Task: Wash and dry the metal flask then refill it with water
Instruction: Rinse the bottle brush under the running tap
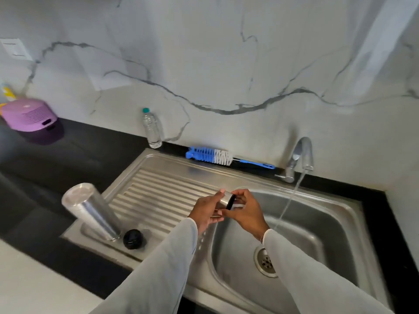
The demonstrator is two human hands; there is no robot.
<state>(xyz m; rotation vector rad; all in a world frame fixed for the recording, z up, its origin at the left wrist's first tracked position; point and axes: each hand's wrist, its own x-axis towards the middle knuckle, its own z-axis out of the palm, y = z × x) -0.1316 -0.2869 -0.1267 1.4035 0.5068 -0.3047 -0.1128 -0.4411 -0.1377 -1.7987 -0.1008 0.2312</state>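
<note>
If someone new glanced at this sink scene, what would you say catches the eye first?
Probably the two hands over the sink's edge: the left hand grips a small metal piece, and the right hand pinches a black ring at its end. Next, the running tap pours a thin stream into the basin. On the drainboard to the left, the metal flask stands upside down beside a black cap.

A purple container (pixel 30 115) sits on the black counter (pixel 68 159) far left.
</note>
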